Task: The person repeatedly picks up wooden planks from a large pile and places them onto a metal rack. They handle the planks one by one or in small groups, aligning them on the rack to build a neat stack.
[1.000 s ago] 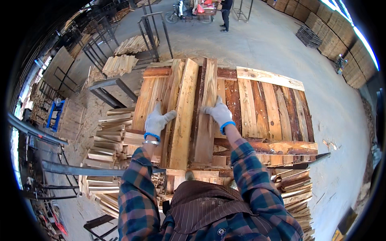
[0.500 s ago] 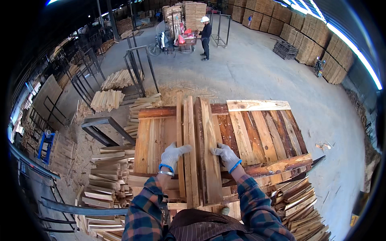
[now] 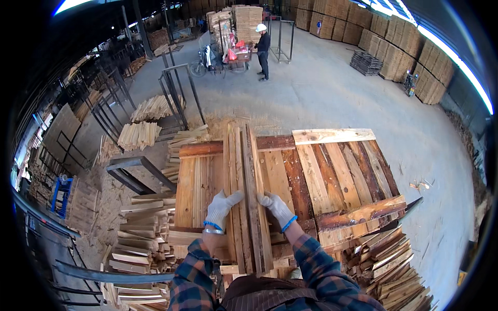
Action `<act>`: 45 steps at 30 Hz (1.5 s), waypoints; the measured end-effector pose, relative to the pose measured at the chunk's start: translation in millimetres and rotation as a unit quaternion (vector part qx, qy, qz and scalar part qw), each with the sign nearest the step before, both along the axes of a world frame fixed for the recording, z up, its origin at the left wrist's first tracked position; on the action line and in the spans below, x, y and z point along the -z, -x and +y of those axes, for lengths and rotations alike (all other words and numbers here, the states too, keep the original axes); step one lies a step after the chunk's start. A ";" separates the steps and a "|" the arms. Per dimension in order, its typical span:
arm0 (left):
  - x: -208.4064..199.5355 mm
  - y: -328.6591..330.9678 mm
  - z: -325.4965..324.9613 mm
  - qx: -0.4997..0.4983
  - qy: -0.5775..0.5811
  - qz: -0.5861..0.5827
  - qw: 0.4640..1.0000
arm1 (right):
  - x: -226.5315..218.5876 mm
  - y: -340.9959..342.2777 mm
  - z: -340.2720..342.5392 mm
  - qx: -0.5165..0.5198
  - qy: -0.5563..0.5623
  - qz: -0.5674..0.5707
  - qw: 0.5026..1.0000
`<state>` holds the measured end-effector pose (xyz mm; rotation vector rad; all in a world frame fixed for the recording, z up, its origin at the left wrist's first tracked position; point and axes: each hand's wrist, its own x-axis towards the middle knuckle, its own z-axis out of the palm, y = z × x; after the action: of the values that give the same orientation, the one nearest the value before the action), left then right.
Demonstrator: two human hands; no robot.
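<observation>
A bundle of several long wooden planks [image 3: 246, 171] stands mostly on edge, side by side, running away from me over a wide layer of boards [image 3: 324, 179]. My left hand [image 3: 221, 210], in a whitish glove with a blue cuff, grips the bundle's left side, thumb over the top. From the right, my right hand [image 3: 279, 208], gloved alike, is closed against the outermost plank, its thumb on the upper edge. The fingers of both hands are partly hidden beside the wood. Bark-edged crosspieces [image 3: 361, 212] lie across the boards at the near right and far side.
Loose slats are piled at the left [image 3: 142, 238] and at the lower right [image 3: 397, 264]. A black metal frame [image 3: 140, 168] stands close on the left. Farther off, a person in a white helmet [image 3: 263, 49] stands beside a loaded cart [image 3: 238, 57]. Tall timber stacks [image 3: 399, 57] line the right wall.
My right hand has moved left, bringing the right-hand planks against the left ones. The gap between them has closed, and the rightmost plank is tipped more on edge.
</observation>
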<state>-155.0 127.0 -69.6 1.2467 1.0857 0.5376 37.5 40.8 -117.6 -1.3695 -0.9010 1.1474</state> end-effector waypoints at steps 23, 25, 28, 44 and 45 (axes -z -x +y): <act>-36.6 -22.8 12.2 -0.055 -0.216 -0.164 0.961 | -97.0 -46.2 30.8 -0.090 -0.165 0.134 0.973; -64.3 -21.2 1.1 -0.048 -0.175 -0.189 0.965 | -114.8 -33.3 27.8 -0.061 -0.192 0.094 0.975; -125.4 -19.8 -20.9 -0.076 -0.232 -0.092 0.965 | -146.5 -23.7 24.2 -0.054 -0.150 0.162 0.974; -21.2 40.6 -0.1 -0.098 -0.049 0.258 0.960 | -33.8 19.1 10.1 0.066 0.112 0.200 0.971; -25.2 40.2 1.8 -0.073 -0.061 0.279 0.956 | -37.0 10.7 6.9 0.075 0.121 0.184 0.973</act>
<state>-195.2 128.9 -44.4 1.4797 1.6483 0.3729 26.8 47.7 -80.6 -1.3301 -0.3954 1.3690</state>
